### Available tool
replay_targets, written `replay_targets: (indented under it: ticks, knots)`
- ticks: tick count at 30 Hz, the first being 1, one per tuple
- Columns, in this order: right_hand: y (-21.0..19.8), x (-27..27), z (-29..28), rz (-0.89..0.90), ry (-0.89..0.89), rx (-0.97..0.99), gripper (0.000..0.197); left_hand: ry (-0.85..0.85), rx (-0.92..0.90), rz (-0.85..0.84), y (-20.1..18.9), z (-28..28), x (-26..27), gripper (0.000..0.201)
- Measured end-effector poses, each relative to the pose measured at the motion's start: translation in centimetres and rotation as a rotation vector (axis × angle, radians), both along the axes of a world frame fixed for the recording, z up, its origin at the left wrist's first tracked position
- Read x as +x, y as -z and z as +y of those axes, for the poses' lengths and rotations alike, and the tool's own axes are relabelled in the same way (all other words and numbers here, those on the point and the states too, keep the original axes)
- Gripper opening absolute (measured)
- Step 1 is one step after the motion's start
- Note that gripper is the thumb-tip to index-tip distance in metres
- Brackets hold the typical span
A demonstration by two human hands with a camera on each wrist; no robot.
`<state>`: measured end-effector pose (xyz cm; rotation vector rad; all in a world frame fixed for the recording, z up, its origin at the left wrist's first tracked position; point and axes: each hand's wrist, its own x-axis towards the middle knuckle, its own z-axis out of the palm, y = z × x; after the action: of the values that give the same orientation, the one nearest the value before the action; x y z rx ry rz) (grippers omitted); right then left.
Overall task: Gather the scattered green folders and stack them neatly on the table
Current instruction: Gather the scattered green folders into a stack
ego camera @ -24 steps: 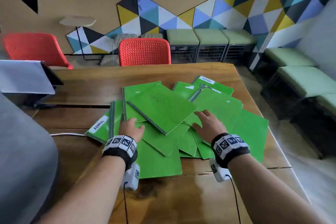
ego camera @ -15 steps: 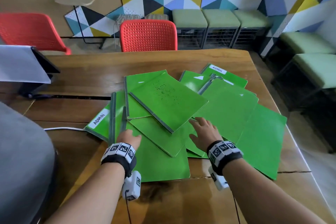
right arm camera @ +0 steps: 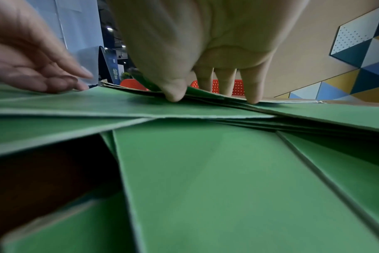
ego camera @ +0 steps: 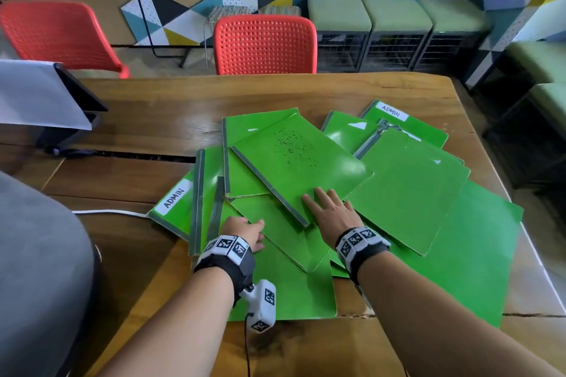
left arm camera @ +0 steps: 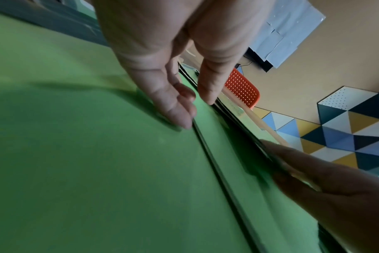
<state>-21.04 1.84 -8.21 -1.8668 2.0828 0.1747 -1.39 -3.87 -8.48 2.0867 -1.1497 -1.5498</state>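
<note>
Several green folders lie fanned and overlapping across the wooden table; two show white ADMIN labels. A speckled folder lies on top, turned at an angle. My right hand lies flat on its near corner, fingers straight; in the right wrist view the thumb and fingertips press down on the sheets. My left hand rests on a lower folder to the left. In the left wrist view its straight fingers touch that green cover beside another folder's edge. Neither hand grips anything.
A black stand covered with white paper sits at the table's left, a white cable near it. Two red chairs stand behind the table, green stools along the wall. The rightmost folder reaches the table's right edge.
My right hand has moved left from the right-hand folders onto the near corner of the speckled folder. My left hand has stayed on the lower folder, and the view has tilted down.
</note>
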Motion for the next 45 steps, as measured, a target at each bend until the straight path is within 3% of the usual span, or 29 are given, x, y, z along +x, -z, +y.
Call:
replay_targets:
  ticks: [3, 6, 9, 12, 17, 21, 26, 29, 32, 34, 36, 41, 45]
  knots:
    - [-0.1, -0.1, 0.4, -0.031, 0.011, 0.035, 0.092, 0.056, -0.060, -0.148, 0.6, -0.8, 0.5, 0.038]
    - [0.2, 0.3, 2.2, -0.050, 0.021, 0.079, 0.090, 0.079, -0.231, -0.345, 0.2, -2.3, 0.7, 0.027]
    - [0.7, 0.6, 4.5, -0.082, 0.033, 0.116, 0.091, 0.022, -0.293, -0.392, -1.0, -4.7, 0.5, 0.048]
    - [1.0, 0.3, 5.5, -0.094, 0.031, 0.105, 0.089, 0.167, -0.210, -0.430, -1.7, -6.9, 0.7, 0.054]
    - [0.2, -0.3, 4.6, -0.071, 0.031, -0.052, 0.059, 0.310, -0.295, -0.492, -1.5, -9.3, 1.4, 0.031]
    - [-2.0, 0.3, 2.6, -0.052, 0.042, -0.251, 0.051, 0.152, -0.426, -0.410, -2.4, -8.9, 1.8, 0.034]
    - [-3.2, 3.3, 1.5, -0.041, -0.017, -0.275, 0.048, 0.237, -0.247, -0.215, -2.7, -5.9, 4.1, 0.066]
    - [-3.1, 6.1, 3.1, -0.017, -0.142, -0.229, 0.044, 0.289, -0.219, -0.175, -3.4, -3.0, 5.7, 0.034]
    - [-2.3, 8.2, 5.6, -0.039, -0.261, -0.144, 0.044, 0.388, -0.082, -0.240, -2.6, -0.2, 7.1, 0.076]
    - [-2.0, 8.7, 6.8, -0.069, -0.310, -0.088, 0.042, 0.424, -0.037, -0.244, -1.8, 1.5, 7.7, 0.088]
    - [-1.8, 7.9, 7.1, -0.110, -0.206, -0.080, 0.041, 0.445, -0.005, -0.228, -1.4, 2.6, 8.1, 0.091]
    - [-1.4, 3.0, 6.2, -0.163, 0.386, -0.060, 0.056, 0.469, 0.002, -0.179, -1.6, 4.8, 9.5, 0.086]
    - [-0.2, 1.9, 6.2, -0.372, 0.635, 0.073, 0.071, 0.519, -0.059, -0.133, -1.2, 5.8, 11.0, 0.086]
